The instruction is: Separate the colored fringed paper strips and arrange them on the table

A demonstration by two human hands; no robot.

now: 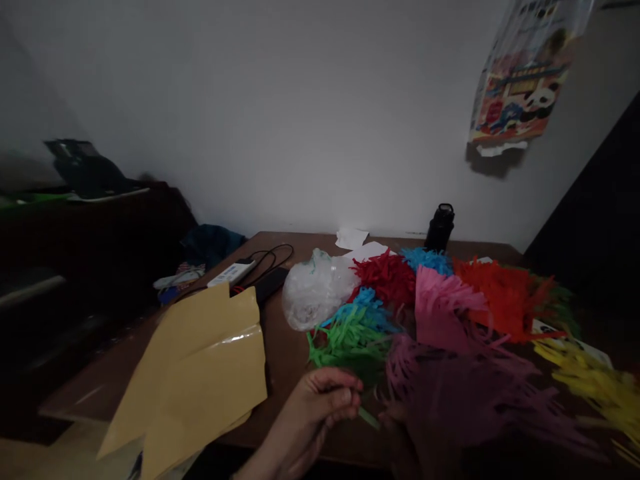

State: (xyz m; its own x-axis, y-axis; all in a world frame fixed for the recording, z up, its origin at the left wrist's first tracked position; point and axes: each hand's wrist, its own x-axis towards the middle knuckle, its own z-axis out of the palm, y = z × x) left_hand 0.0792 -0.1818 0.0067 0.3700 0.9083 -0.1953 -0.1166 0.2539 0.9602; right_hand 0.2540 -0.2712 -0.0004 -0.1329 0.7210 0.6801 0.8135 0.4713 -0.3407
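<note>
My left hand [320, 410] is closed in a pinch at the front of the table, thumb against the fingers. Whatever it may hold is too small to make out. My right hand [400, 427] is just to its right, dark and blurred, with its fingers hard to see. Between the two hands shows a short green paper strip [369, 418]. Behind them lies a bunch of fringed green paper [353, 337], with blue fringed paper [367, 307] touching it. Close to my right hand spreads purple fringed paper [465, 393].
Brown cardboard sheets [210, 367] overhang the table's left front. A clear plastic bag [317, 290], red fringe [387, 277], pink fringe [443, 307], orange fringe [505, 297] and yellow fringe [595, 380] lie around. A black bottle [440, 229] and a power strip [233, 272] stand farther back.
</note>
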